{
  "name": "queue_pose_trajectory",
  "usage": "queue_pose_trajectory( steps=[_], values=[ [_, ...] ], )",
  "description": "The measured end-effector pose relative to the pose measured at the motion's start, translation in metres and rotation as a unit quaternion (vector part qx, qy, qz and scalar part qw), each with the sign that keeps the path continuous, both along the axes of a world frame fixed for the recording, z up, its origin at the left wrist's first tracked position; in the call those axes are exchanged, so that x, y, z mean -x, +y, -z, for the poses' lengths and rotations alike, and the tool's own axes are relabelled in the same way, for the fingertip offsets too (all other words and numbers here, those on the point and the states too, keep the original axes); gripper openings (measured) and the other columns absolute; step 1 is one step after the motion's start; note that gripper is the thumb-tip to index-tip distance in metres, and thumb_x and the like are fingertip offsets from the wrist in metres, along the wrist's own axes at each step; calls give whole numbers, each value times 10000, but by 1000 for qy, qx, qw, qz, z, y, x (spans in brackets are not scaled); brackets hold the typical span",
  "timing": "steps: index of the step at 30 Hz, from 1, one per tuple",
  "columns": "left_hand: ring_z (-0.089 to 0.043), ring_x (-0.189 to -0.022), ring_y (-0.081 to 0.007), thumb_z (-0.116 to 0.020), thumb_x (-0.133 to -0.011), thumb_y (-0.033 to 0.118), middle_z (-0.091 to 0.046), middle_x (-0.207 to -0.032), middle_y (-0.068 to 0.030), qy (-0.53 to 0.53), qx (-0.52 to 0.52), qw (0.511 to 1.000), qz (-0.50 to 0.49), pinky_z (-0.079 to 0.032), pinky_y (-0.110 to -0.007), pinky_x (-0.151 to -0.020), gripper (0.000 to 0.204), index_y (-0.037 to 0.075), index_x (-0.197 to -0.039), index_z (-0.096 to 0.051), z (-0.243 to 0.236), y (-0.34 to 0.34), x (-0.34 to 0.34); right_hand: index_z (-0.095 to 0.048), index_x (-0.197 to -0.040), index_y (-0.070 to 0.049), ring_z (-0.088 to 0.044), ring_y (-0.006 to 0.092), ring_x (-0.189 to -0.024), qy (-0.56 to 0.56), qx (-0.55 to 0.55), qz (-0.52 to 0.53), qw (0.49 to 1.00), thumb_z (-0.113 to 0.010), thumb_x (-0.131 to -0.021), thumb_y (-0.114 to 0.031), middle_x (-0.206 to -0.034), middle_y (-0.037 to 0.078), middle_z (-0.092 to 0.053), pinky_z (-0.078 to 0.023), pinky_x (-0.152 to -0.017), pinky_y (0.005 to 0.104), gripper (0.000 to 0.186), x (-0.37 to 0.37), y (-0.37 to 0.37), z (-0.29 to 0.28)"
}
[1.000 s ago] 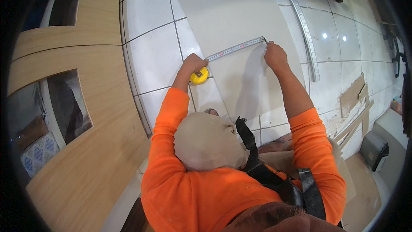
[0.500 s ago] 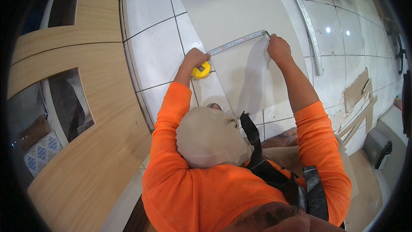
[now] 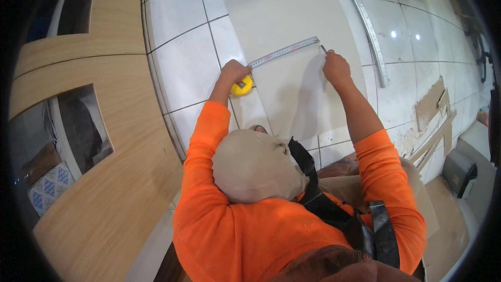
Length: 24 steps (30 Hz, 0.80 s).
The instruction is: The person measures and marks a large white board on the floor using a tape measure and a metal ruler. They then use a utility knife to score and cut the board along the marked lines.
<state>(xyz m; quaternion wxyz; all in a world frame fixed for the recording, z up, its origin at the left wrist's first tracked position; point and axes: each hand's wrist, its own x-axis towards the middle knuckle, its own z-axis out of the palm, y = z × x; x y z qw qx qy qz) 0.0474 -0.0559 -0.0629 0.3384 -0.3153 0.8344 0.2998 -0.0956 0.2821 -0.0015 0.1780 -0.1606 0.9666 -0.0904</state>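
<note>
Slipped toward me, the tip of the slim tool (image 3: 324, 49) now stands just apart from the free end of the tape blade (image 3: 284, 54), where it seemed to meet it half a second ago. With my right grip (image 3: 336, 67) I pinch that tool; my left grip (image 3: 235, 72) is closed on the yellow tape measure (image 3: 241, 86), at the left edge of the pale board (image 3: 292, 5). From there the blade's long axis slants rightward and away from me across the board, its free end nearer my right grip, ahead and left of it
</note>
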Motion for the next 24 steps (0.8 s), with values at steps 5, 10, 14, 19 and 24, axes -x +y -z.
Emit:
queue_pose_trajectory(
  steps=[5, 10, 14, 19, 24],
  values=[
    [-708, -598, -267, -692, -906, 439, -747, -803, -180, 23, 0, 1000, -9, -579, -386, -688, 432, 21, -901, -802, -1, 2, -5, -636, -1036, 33, -725, 420, -915, 0, 11, 14, 1000, -477, -949, -101, -968, 262, -725, -580, -821, 514, 226, -6, -7, 3],
    [-730, -690, -253, -696, -904, 440, -747, -813, -188, 13, -12, 1000, -7, -576, -391, -723, 457, -7, -888, -789, -14, 4, -1, -638, -1028, 39, -726, 419, -921, -4, 3, 5, 1000, -488, -937, -87, -976, 265, -726, -585, -817, 507, 216, 0, -6, 1],
    [-722, -755, -219, -715, -897, 440, -747, -813, -172, 26, -22, 999, 7, -562, -379, -737, 465, -19, -883, -787, -19, -1, -4, -633, -1099, 31, -723, 423, -932, -20, -4, 8, 1000, -499, -956, -108, -983, 271, -725, -580, -838, 510, 241, 1, -7, 2],
    [-619, -691, -143, -724, -925, 438, -714, -765, -56, 61, -188, 971, -137, -512, -294, -672, 449, -6, -907, -788, -49, 5, -6, -633, -1031, 43, -727, 425, -902, -20, 10, -7, 1000, -485, -930, -71, -962, 275, -724, -585, -811, 505, 213, 1, -2, -1],
    [-628, -680, -152, -721, -930, 438, -714, -758, -60, 163, -209, 961, -74, -514, -314, -662, 454, -10, -952, -789, -46, 29, 46, -626, -1035, 51, -728, 423, -894, -22, 13, -4, 1000, -485, -928, -65, -942, 269, -726, -584, -808, 507, 212, 1, -4, -2]
  ],
)
